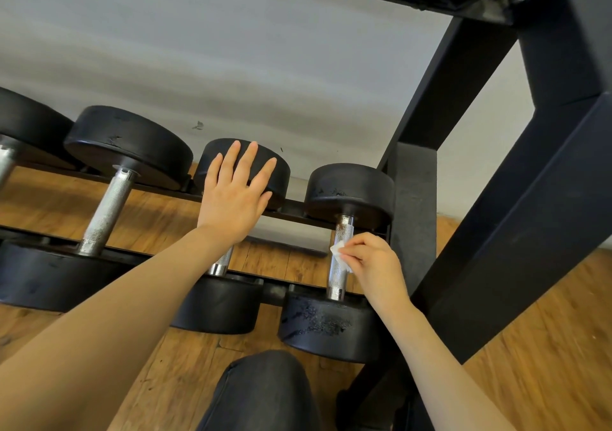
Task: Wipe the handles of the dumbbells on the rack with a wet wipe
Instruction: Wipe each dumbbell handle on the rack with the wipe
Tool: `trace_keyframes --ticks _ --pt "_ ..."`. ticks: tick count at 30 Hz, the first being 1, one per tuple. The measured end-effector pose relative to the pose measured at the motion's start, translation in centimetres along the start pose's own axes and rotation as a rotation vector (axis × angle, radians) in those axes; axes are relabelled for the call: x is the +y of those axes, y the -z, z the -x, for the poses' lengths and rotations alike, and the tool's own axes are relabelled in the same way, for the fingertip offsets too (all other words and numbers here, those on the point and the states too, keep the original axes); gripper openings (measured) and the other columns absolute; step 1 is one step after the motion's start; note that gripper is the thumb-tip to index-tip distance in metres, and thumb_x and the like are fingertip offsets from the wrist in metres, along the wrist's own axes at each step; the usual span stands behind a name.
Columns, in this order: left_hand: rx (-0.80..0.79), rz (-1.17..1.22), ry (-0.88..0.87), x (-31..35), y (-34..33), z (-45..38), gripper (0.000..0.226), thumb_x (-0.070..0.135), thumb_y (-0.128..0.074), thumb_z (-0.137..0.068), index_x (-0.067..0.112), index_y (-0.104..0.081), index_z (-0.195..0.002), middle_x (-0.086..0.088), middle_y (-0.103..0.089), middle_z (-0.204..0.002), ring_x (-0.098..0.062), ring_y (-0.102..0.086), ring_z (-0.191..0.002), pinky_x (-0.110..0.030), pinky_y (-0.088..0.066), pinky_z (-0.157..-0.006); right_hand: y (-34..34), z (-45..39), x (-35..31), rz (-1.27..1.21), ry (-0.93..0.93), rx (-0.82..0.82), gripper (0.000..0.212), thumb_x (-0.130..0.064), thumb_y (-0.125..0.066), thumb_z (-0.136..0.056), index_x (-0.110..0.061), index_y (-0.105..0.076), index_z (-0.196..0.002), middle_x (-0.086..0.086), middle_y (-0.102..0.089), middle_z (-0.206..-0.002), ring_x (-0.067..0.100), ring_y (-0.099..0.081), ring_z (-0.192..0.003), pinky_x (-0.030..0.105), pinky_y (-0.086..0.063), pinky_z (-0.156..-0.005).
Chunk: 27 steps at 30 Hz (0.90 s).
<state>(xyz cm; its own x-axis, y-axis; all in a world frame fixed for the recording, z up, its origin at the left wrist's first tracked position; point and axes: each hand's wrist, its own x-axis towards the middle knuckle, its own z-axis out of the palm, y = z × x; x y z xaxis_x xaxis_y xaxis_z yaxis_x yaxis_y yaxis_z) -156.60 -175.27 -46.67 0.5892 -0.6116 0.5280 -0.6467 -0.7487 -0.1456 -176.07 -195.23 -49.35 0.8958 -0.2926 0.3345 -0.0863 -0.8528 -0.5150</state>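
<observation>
Head view: a black steel rack [463,265] of square tubing stands on a worn wooden plank floor [530,331] against a pale wall [265,50]. Its low shelf is two parallel black rails, and four dumbbells lie across them, each with round, matte black rubber heads and a knurled, chrome handle.

The rightmost dumbbell [351,195] sits at the right end of the shelf, hard beside the rack's upright post. Its near head is scuffed and flecked with grey. The right hand [374,261] has its grip closed: curled fingers and thumb pinch a small crumpled white wet wipe [337,252] and press it against the upper middle of that dumbbell's handle [339,265], which shows rusty speckling near its far collar.

The left hand [235,195] lies flat with straight, spread fingers, its grip wide open and holding nothing, resting on the far head of the second dumbbell [218,305] from the right; the forearm covers most of that handle.

Further toward the left end of the shelf lies a larger dumbbell [126,146] with a longer handle, and a fourth dumbbell [23,122] is cut off by the picture's edge.

A knee in dark fabric [265,394] shows at the bottom.
</observation>
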Motion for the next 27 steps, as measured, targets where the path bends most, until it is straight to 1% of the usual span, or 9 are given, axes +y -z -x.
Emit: trace_keyframes --ticks 3,6,9,11,14,18,20,24,27 --pt "-0.013 0.008 0.004 0.0 0.1 0.0 0.058 0.044 -0.036 -0.096 0.019 -0.043 -0.148 -0.019 -0.034 -0.156 -0.042 -0.027 -0.145 -0.053 -0.018 -0.117 -0.2 -0.2 -0.1 -0.006 -0.013 0.012 0.012 -0.008 -0.074 -0.083 -0.012 -0.078 -0.093 -0.002 -0.068 -0.094 0.02 -0.061 -0.089 0.039 -0.055 -0.078" --pt "-0.025 0.01 0.008 0.0 0.1 -0.1 0.059 0.045 -0.034 -0.096 0.02 -0.042 -0.148 -0.018 -0.033 -0.156 -0.042 -0.026 -0.145 -0.053 -0.018 -0.117 0.0 0.6 -0.1 -0.041 -0.074 0.003 0.012 -0.012 -0.073 -0.084 -0.014 -0.078 -0.095 -0.003 -0.068 -0.096 0.013 -0.062 -0.09 0.031 -0.056 -0.081" --pt "-0.024 0.009 0.008 0.0 0.0 -0.1 0.058 0.045 -0.036 -0.096 0.02 -0.043 -0.148 -0.018 -0.033 -0.156 -0.042 -0.027 -0.145 -0.053 -0.019 -0.117 0.2 0.3 -0.1 -0.1 -0.112 0.009 0.011 -0.012 -0.072 -0.085 -0.013 -0.077 -0.095 -0.009 -0.063 -0.095 0.007 -0.061 -0.089 0.024 -0.054 -0.079" --pt "-0.023 0.011 0.007 0.1 0.0 -0.1 0.058 0.045 -0.037 -0.096 0.02 -0.043 -0.147 -0.019 -0.034 -0.156 -0.042 -0.027 -0.144 -0.054 -0.019 -0.117 0.3 -0.4 -0.3 -0.129 -0.149 0.05 0.011 -0.01 -0.071 -0.086 -0.01 -0.077 -0.096 -0.012 -0.06 -0.093 0.006 -0.06 -0.086 0.02 -0.052 -0.077" --pt "-0.018 0.011 0.008 0.0 0.1 -0.1 0.057 0.044 -0.038 -0.096 0.019 -0.044 -0.147 -0.019 -0.035 -0.155 -0.042 -0.028 -0.144 -0.054 -0.019 -0.117 0.3 -0.4 -0.5 -0.16 -0.189 0.108 0.011 -0.008 -0.073 -0.084 -0.01 -0.077 -0.093 -0.013 -0.06 -0.089 0.002 -0.06 -0.084 0.021 -0.054 -0.079" --pt "-0.007 0.009 0.008 -0.1 -0.1 -0.1 0.056 0.041 -0.051 -0.096 0.019 -0.044 -0.147 -0.019 -0.035 -0.155 -0.042 -0.028 -0.144 -0.054 -0.02 -0.116 0.2 1.1 -0.3 -0.222 -0.194 0.052 0.007 -0.007 -0.075 -0.08 -0.012 -0.077 -0.085 -0.011 -0.064 -0.089 0.004 -0.062 -0.086 0.021 -0.054 -0.078" --pt "-0.001 0.01 0.009 -0.1 -0.1 -0.1 0.056 0.04 -0.054 -0.095 0.019 -0.045 -0.147 -0.019 -0.036 -0.155 -0.042 -0.028 -0.144 -0.055 -0.021 -0.116 0.3 1.0 -0.2 -0.237 -0.208 0.049 0.009 -0.006 -0.074 -0.081 -0.013 -0.077 -0.087 -0.013 -0.062 -0.091 0.002 -0.062 -0.087 0.016 -0.052 -0.079" --pt "0.007 0.027 0.009 -0.1 0.0 -0.1 0.056 0.039 -0.054 -0.095 0.018 -0.045 -0.146 -0.02 -0.036 -0.154 -0.043 -0.029 -0.143 -0.055 -0.021 -0.116 0.0 0.2 -0.6 -0.299 -0.272 0.163 0.021 0.003 -0.072 -0.081 -0.014 -0.077 -0.092 -0.021 -0.062 -0.092 -0.007 -0.061 -0.091 0.006 -0.046 -0.079" --pt "0.002 0.028 0.01 0.0 0.0 -0.1 0.056 0.04 -0.052 -0.096 0.018 -0.045 -0.146 -0.019 -0.037 -0.154 -0.042 -0.028 -0.143 -0.055 -0.021 -0.116 0.0 0.6 -0.6 -0.346 -0.334 0.191 0.029 0.006 -0.072 -0.079 -0.02 -0.074 -0.091 -0.019 -0.064 -0.088 -0.012 -0.06 -0.089 0.003 -0.044 -0.077"
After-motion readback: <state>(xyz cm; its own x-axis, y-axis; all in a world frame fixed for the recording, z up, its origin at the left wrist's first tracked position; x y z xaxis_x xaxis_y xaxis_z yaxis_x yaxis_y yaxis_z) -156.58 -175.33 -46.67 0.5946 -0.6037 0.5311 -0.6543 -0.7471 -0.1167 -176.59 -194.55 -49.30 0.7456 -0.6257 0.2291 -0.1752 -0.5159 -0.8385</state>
